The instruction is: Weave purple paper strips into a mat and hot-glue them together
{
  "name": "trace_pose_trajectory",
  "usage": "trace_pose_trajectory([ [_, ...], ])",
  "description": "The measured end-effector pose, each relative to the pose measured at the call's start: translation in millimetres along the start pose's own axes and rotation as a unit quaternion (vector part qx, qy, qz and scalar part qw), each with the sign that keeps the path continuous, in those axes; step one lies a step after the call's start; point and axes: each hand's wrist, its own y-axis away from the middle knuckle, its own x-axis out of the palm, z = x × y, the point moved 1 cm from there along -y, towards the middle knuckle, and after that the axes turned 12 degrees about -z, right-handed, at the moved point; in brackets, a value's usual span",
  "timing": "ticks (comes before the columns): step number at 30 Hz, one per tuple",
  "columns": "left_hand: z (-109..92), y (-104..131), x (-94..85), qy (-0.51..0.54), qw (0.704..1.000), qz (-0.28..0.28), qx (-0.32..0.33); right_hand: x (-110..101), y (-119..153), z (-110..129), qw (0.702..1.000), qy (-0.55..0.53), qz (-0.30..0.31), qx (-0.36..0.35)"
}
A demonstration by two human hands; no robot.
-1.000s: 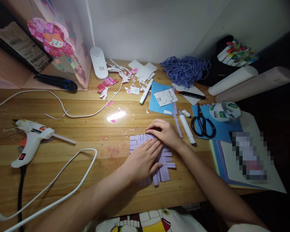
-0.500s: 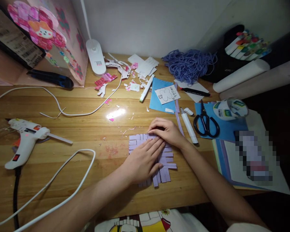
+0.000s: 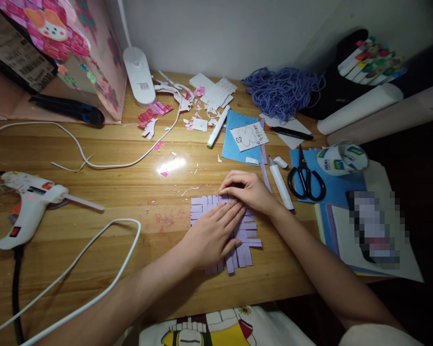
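The left hand lies flat, fingers extended and gripping nothing, on the woven purple paper, which rests on the table. The right hand curls at the paper's far edge; whether its fingertips pinch a strip I cannot tell. Rightward lie a marker and scissors; well leftward, a glue gun.

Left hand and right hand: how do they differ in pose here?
The left hand lies flat, fingers extended; the right hand is arched, fingers bent. The left hand covers much of the woven purple paper strips; the right hand is at their upper edge. Both hands are bare.
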Motion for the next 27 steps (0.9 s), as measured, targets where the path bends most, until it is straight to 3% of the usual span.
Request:
trace_pose_trajectory([
  [15,-1,0,1.3,-0.012,1.0,-0.009,-0.002,-5,-1,-6,0.997,-0.053,0.041,0.05],
  [27,0,0,0.5,-0.016,1.0,0.008,0.004,-14,-3,-3,0.996,0.001,0.085,-0.027],
])
